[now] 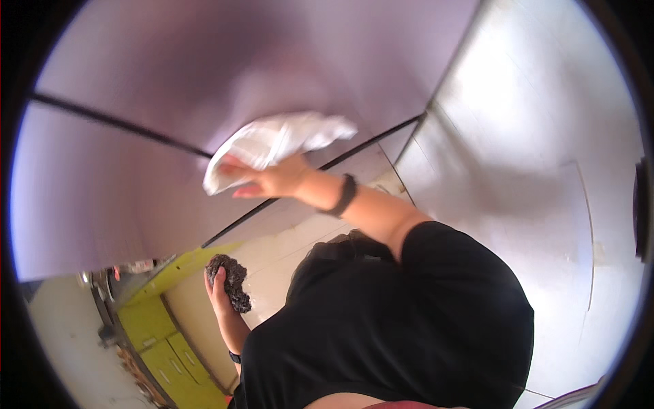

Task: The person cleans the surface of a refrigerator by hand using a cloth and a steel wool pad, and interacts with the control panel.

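My right hand (276, 179), a dark band on its wrist, holds a white cloth (276, 138) against or just in front of a glossy purplish panel surface (317, 61); the cloth and fingers are motion-blurred. Lower on the left, my left hand (218, 289) grips a dark brown, shaggy cloth or scrubbing pad (232, 281), held away from the panels. A black seam (122, 125) runs across the panels towards the white cloth, and part of it is hidden behind the cloth.
Green cabinets (166, 353) with a countertop (133, 283) carrying assorted items stand at the lower left. A pale tiled wall (490, 153) borders the panels on the right. Beige floor tiles (278, 255) show below the panels' dark lower edge.
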Action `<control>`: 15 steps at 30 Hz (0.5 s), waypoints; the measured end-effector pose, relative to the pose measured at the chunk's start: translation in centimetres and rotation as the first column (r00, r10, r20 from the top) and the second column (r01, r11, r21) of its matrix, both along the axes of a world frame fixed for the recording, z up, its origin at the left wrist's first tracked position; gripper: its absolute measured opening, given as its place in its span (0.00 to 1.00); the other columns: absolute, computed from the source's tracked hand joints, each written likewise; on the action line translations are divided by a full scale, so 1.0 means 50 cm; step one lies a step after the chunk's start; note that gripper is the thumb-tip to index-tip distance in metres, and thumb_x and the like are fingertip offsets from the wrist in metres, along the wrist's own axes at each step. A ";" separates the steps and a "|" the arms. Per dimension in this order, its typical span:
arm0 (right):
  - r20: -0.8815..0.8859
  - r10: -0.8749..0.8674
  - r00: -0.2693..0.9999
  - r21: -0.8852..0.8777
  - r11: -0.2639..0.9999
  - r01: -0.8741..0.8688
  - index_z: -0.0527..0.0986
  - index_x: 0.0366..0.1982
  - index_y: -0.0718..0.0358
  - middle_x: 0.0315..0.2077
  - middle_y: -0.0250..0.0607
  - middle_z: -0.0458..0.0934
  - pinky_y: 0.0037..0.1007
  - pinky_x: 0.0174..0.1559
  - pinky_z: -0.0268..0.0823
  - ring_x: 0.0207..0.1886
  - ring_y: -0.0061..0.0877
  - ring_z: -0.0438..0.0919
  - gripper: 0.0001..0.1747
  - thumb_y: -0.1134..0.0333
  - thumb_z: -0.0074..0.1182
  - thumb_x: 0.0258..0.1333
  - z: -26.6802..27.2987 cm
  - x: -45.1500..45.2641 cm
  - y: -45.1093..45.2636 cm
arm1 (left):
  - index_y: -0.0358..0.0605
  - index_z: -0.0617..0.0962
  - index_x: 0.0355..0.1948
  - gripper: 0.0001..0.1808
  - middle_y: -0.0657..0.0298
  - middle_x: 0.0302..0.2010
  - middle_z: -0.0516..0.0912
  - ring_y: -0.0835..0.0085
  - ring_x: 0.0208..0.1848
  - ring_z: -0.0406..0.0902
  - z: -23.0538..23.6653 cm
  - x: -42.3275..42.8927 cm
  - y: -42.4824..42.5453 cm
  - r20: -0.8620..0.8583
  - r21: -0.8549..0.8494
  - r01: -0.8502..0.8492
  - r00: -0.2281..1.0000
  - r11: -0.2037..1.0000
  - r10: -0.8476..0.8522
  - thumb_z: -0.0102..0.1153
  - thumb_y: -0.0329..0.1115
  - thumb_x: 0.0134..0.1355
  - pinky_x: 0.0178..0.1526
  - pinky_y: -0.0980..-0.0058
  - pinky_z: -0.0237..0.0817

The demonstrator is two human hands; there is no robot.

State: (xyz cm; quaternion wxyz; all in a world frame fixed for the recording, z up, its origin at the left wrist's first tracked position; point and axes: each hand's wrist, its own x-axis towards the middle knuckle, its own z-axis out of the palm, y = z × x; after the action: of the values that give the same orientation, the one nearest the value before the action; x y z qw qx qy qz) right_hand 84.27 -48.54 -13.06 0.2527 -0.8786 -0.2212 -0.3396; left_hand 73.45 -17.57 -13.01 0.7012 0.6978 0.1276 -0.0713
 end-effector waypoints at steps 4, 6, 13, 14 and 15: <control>0.017 0.234 0.972 0.083 0.969 -0.234 0.54 0.69 0.38 0.69 0.31 0.54 0.45 0.68 0.53 0.70 0.37 0.58 0.38 0.55 0.53 0.60 -0.064 0.029 0.015 | 0.36 0.72 0.55 0.23 0.55 0.43 0.80 0.65 0.43 0.80 0.018 0.032 -0.027 0.070 -0.016 0.065 0.995 0.998 -0.063 0.56 0.36 0.60 0.45 0.67 0.74; -0.017 0.268 0.963 0.265 0.930 -0.254 0.59 0.67 0.44 0.68 0.35 0.58 0.45 0.66 0.55 0.68 0.38 0.59 0.37 0.53 0.56 0.57 -0.135 0.044 -0.026 | 0.37 0.72 0.56 0.24 0.54 0.44 0.79 0.65 0.43 0.79 0.040 0.034 -0.039 0.055 -0.005 0.101 0.993 0.995 -0.101 0.57 0.34 0.60 0.45 0.66 0.74; 0.280 -0.770 0.574 0.392 0.637 0.664 0.66 0.62 0.57 0.68 0.51 0.55 0.62 0.65 0.45 0.70 0.53 0.51 0.37 0.49 0.56 0.52 -0.099 -0.042 -0.462 | 0.38 0.70 0.58 0.26 0.56 0.45 0.77 0.66 0.45 0.77 0.082 0.039 -0.052 0.008 0.039 0.278 0.960 0.960 -0.278 0.58 0.28 0.58 0.47 0.68 0.73; 0.274 -0.775 0.569 0.395 0.630 0.669 0.66 0.62 0.57 0.68 0.51 0.55 0.62 0.65 0.45 0.70 0.53 0.51 0.37 0.49 0.56 0.52 -0.099 -0.038 -0.470 | 0.38 0.70 0.58 0.26 0.56 0.45 0.77 0.67 0.44 0.77 0.080 0.044 -0.054 0.004 0.060 0.307 0.951 0.950 -0.308 0.58 0.28 0.58 0.46 0.68 0.73; 0.304 -0.735 0.606 0.379 0.677 0.632 0.61 0.65 0.59 0.68 0.54 0.52 0.62 0.66 0.40 0.70 0.57 0.47 0.38 0.49 0.51 0.56 -0.101 -0.035 -0.475 | 0.38 0.70 0.58 0.26 0.56 0.45 0.77 0.67 0.44 0.77 0.080 0.046 -0.054 0.001 0.065 0.313 0.949 0.947 -0.314 0.58 0.28 0.58 0.46 0.68 0.73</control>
State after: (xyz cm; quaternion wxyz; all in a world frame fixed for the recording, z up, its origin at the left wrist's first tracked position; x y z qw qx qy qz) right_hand 82.49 -72.30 -18.14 0.1478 -0.7607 0.1253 -0.6195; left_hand 75.75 -20.26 -8.98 0.6588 0.7319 0.0135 -0.1737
